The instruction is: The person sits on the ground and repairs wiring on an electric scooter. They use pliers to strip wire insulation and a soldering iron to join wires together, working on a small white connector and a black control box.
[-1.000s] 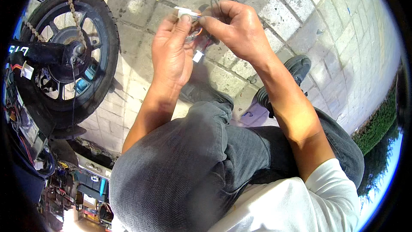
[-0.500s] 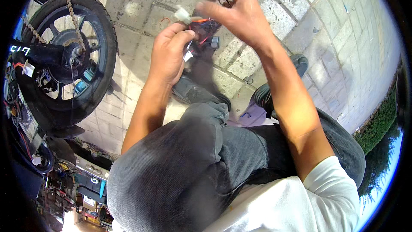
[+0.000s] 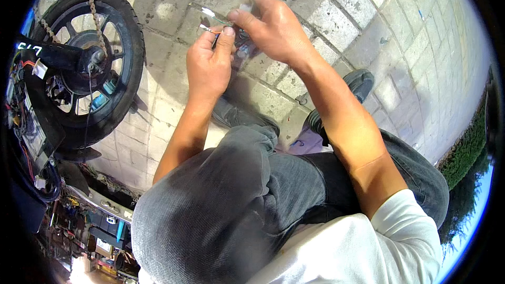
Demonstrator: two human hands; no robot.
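Observation:
My left hand [image 3: 209, 68] is closed, thumb and index finger pinching thin wires; an orange wire [image 3: 214, 32] with a pale tip sticks out past the fingertips. Close beside it, my right hand [image 3: 276, 31] is closed too, thumb forward, pinching a thin wire that ends in a white sleeved terminal [image 3: 209, 13]. A white plastic connector [image 3: 245, 7] shows at the right fingers. Below and between the hands hangs a blurred bunch of wires and connectors [image 3: 243, 51], partly hidden by the fingers.
At the left stands a wheel with a black tyre [image 3: 138, 47], and a rusty chain [image 3: 90, 0] hangs by its hub. Exposed wiring [image 3: 26, 147] lies left of it. A storage area with tools and boxes [image 3: 100, 236] is at the lower left. Stone paving [image 3: 336, 10] spreads beneath.
My right hand has shifted left and slightly down, closer to my left hand. The white connector has left the left fingertips, and the terminal ends now show there.

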